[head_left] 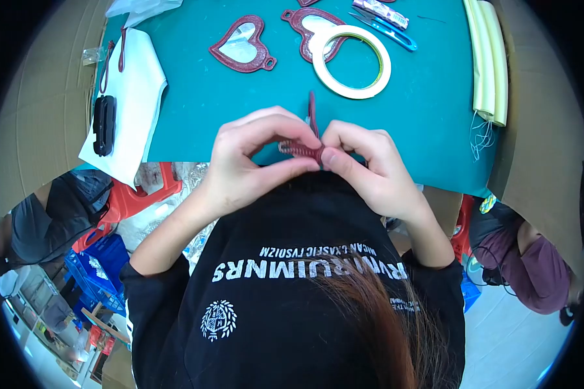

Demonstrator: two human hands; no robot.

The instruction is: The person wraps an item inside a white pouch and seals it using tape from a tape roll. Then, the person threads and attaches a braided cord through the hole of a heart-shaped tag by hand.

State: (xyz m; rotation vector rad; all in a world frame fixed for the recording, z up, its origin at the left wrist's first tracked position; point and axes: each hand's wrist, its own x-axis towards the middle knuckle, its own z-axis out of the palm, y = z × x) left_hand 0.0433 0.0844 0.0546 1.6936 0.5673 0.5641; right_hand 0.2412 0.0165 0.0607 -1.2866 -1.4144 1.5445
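At the table's near edge, both hands meet on a dark red stitched piece (300, 150) with a narrow strap (312, 111) standing up from it. My left hand (256, 152) pinches the piece between thumb and fingers. My right hand (363, 159) grips its right end, with the thumb laid over it. Most of the piece is hidden by the fingers. Beyond the hands lie two dark red heart-shaped pieces with clear centres, one on the left (243, 44) and one (298, 23) partly under a cream tape roll (320, 73).
The green table (214, 123) bears blue thread snips (396, 35), a patterned roll (381, 13), yellow rolled material (488, 65) at right, and a white sheet (133, 97) with a black object (104, 126) at left. Other people sit left (58, 214) and right (538, 272).
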